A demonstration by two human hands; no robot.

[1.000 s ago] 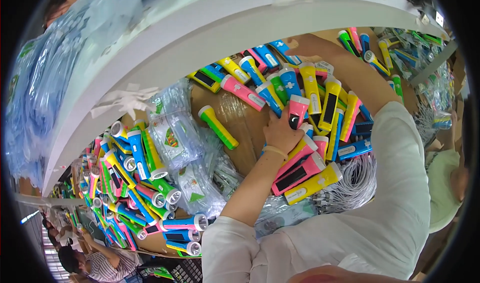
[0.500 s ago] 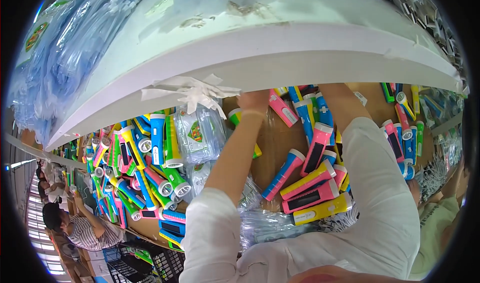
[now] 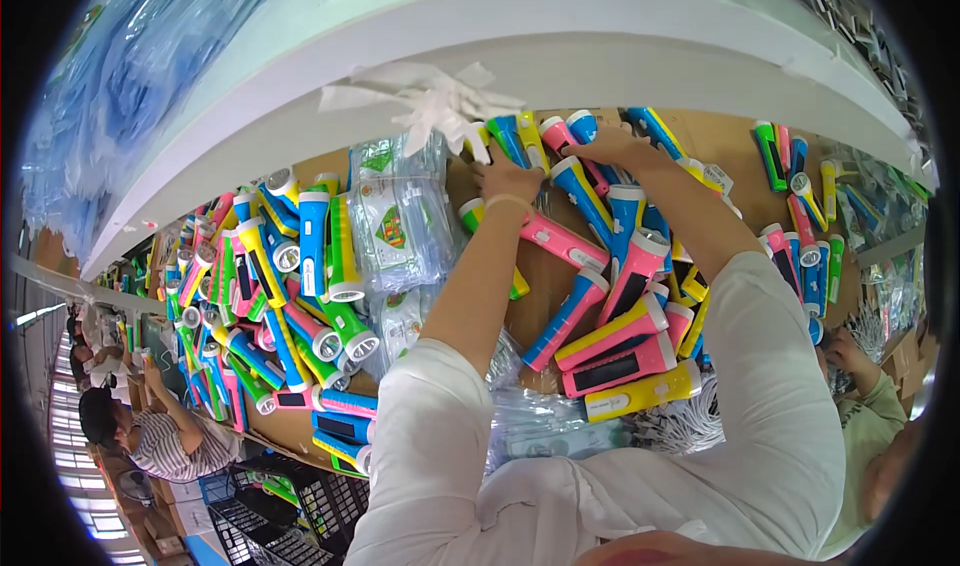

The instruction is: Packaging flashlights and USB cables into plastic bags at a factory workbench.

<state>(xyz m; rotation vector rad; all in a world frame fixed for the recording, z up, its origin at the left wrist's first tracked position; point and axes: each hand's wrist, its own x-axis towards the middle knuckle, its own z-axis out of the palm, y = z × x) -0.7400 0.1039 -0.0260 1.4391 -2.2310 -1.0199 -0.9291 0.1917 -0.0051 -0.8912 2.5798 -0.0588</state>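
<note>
Near the far edge of the work surface, my left hand (image 3: 510,181) is closed around the lower end of a blue and yellow flashlight (image 3: 507,140). A yellow flashlight (image 3: 531,140) stands against it. To the right, my right hand (image 3: 612,150) bends its fingers over a pink flashlight (image 3: 556,134) with a white head; its fingertips are partly hidden among the bodies. Between my forearms lies a pink flashlight (image 3: 566,243), just right of my left wrist. Closer to me, several blue, pink and yellow flashlights (image 3: 615,364) lie in a loose heap.
A large pile of flashlights (image 3: 262,311) covers the left side, beside bundled clear plastic bags (image 3: 400,231). A white shelf edge (image 3: 640,71) with torn tape runs above my hands. White cords (image 3: 690,421) lie near my body. Black crates (image 3: 290,506) stand lower left. Other people sit on both sides.
The view has tilted so the shelf no longer hides my hands. The pink flashlight between my forearms has shifted nearer and lies flatter. Flashlights now show upright by my left hand.
</note>
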